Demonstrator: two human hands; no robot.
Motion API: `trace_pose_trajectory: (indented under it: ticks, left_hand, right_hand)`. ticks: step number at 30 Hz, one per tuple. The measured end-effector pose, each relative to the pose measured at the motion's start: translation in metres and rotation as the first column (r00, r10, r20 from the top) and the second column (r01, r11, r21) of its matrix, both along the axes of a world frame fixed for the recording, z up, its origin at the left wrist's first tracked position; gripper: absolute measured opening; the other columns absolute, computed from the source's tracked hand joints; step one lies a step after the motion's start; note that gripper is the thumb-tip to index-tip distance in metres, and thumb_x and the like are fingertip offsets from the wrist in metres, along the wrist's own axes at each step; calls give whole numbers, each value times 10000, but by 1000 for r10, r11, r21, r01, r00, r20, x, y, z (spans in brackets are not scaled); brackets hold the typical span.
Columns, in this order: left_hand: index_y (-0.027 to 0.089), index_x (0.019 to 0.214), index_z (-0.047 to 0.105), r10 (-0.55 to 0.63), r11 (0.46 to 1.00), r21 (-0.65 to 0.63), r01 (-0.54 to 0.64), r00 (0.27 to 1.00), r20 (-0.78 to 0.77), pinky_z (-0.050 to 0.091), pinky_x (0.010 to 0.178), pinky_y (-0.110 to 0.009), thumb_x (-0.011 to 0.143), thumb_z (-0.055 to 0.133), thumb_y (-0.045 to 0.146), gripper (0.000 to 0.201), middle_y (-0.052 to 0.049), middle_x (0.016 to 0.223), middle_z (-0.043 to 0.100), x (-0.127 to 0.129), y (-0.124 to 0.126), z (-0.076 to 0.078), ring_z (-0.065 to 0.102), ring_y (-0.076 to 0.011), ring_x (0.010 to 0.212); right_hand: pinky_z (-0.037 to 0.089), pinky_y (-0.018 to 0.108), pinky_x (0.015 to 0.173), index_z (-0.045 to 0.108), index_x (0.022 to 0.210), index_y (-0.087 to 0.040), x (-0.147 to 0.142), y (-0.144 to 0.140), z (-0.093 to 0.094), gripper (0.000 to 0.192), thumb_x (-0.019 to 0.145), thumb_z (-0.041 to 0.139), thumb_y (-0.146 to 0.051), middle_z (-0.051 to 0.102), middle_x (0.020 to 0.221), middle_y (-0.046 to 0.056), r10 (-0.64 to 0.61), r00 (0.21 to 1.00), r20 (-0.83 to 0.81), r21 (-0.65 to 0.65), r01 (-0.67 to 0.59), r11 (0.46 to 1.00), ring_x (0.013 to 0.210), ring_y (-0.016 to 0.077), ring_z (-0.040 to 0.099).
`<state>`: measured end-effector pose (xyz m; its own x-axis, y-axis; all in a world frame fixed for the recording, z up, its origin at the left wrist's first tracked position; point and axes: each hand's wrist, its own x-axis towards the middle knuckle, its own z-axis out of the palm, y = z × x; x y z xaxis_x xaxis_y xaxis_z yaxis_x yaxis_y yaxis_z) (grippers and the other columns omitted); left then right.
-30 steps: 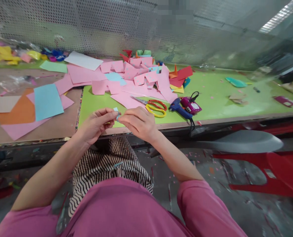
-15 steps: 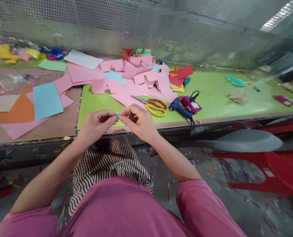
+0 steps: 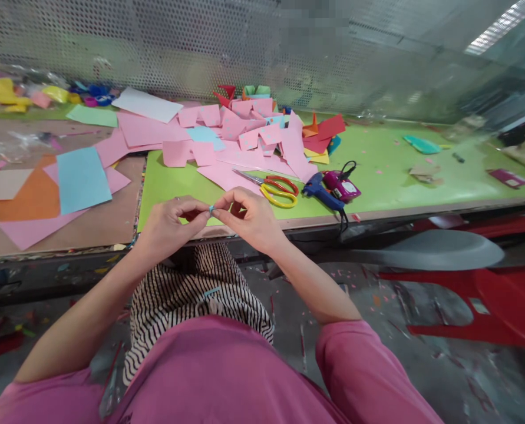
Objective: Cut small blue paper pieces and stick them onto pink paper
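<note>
Between my fingertips, just over the table's front edge, is a tiny light-blue piece of paper [image 3: 211, 208], mostly covered by the fingers. My left hand [image 3: 170, 224] pinches it from the left with thumb and forefinger. From the other side my right hand [image 3: 250, 218] pinches it the same way, so the tips nearly meet. Scissors [image 3: 278, 191] with one red and one yellow handle lie just beyond my right hand. Past them are folded pink paper pieces [image 3: 231, 125], some dotted with blue, in a heap.
A blue glue gun [image 3: 322, 191] lies beside a purple box [image 3: 342, 185] with a black cord. Sheets of blue paper [image 3: 83, 179] and orange paper [image 3: 32, 200] spread at left. A red chair [image 3: 501, 306] and a grey seat [image 3: 443, 250] stand at the right, below table height.
Less of the blue paper shows between my fingertips than before, as the fingers have closed further over it. Both hands stay in nearly the same place.
</note>
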<state>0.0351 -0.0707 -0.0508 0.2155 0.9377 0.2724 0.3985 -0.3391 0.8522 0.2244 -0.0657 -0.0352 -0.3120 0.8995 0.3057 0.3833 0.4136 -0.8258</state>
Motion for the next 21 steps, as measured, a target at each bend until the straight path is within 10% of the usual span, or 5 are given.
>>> trace_pose_trajectory:
  ticks: [21]
  left_hand:
    - [208, 805, 740, -122, 986, -108, 128, 991, 61, 482, 646, -233, 813, 663, 344, 157, 5, 760, 736, -7, -2, 1, 643, -125, 678]
  right_hand:
    - [365, 248, 590, 655, 866, -170, 3, -5, 2, 297, 855, 721, -460, 625, 809, -22, 39, 998, -49, -113, -45, 993, 613, 67, 453]
